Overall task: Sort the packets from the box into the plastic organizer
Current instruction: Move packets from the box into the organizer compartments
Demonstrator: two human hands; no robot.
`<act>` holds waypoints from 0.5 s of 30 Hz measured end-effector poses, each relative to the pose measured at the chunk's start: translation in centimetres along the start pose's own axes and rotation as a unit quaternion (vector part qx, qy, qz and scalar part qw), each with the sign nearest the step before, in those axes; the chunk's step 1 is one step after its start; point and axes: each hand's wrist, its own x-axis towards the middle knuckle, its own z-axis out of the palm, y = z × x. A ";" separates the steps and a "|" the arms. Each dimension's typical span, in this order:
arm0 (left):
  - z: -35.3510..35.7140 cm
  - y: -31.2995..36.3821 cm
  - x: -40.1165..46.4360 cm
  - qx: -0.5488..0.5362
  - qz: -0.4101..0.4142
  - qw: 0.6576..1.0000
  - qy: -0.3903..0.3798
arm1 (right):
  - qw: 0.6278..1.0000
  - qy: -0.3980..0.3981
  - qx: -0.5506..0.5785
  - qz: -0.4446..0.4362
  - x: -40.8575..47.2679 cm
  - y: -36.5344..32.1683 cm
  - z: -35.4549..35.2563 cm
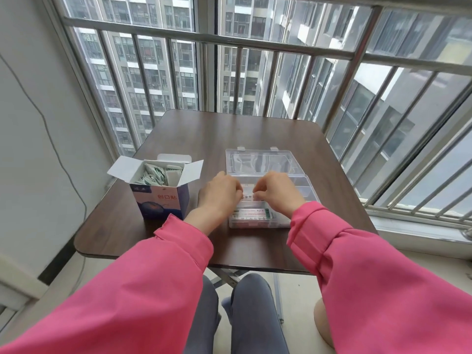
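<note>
At the centre of the frame the fingers [236, 191] of the left hand [219, 194] and those of the right hand [277, 191] curl inward toward one another, and between them they pinch a small white packet [248, 198] with dark print; its long axis runs left to right across the picture, one end at each hand, so neither hand is the nearer — they share it. How tightly each grip closes I cannot tell, as the knuckles hide the tips.

The packet hangs just over the near half of the plastic organizer [305, 183], a clear tray whose lid [258, 159] lies open and flat toward the upper part of the frame; directly below the hands, toward the bottom edge of the tray, other packets [251, 214] already lie stacked in a compartment, their long sides likewise running left to right. The coming move, I judge, turns on that match: the packet need only go down and slightly toward the viewer to lie parallel with them, or into the compartment beneath it.

To the left of centre stands the box [159, 200], flaps spread, with more packets [153, 175] loose inside — the sorting looks well short of done; the left hand lies closer to it. Everything rests on the dark brown worktop [255, 129]; pink sleeves [163, 277] fill the lower frame.
</note>
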 end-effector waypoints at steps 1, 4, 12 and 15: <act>0.0 0.0 -0.1 0.006 0.002 1.000 -0.005 | 1.000 0.000 -0.002 -0.003 0.0 -0.1 0.0; 0.0 0.1 -0.4 0.030 0.007 0.999 -0.020 | 1.000 -0.003 -0.012 -0.016 -0.3 -0.2 0.1; -0.4 0.9 -1.4 0.075 0.030 0.997 0.000 | 1.000 0.017 0.004 -0.020 -1.6 -0.7 -1.1; -0.7 1.2 -2.5 0.052 0.045 0.997 0.032 | 0.998 0.045 0.036 -0.013 -2.9 -0.9 -1.8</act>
